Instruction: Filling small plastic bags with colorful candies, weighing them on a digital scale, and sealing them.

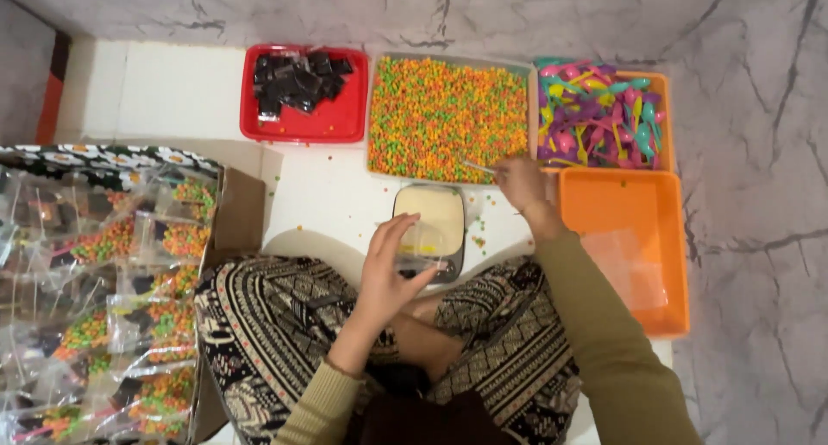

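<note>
Scooping candy (pixel 444 117), right hand (pixel 522 182)

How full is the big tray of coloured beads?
Nearly full: orange, green and yellow beads cover the grey tray edge to edge, with no floor showing.

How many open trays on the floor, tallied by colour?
Red tray: 1
Grey tray of coloured pellets: 1
Orange trays: 2
Total: 4

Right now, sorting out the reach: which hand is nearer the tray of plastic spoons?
Right hand, just beside the spoon tray's lower-left corner; left hand is farther back, at the scale.
</note>
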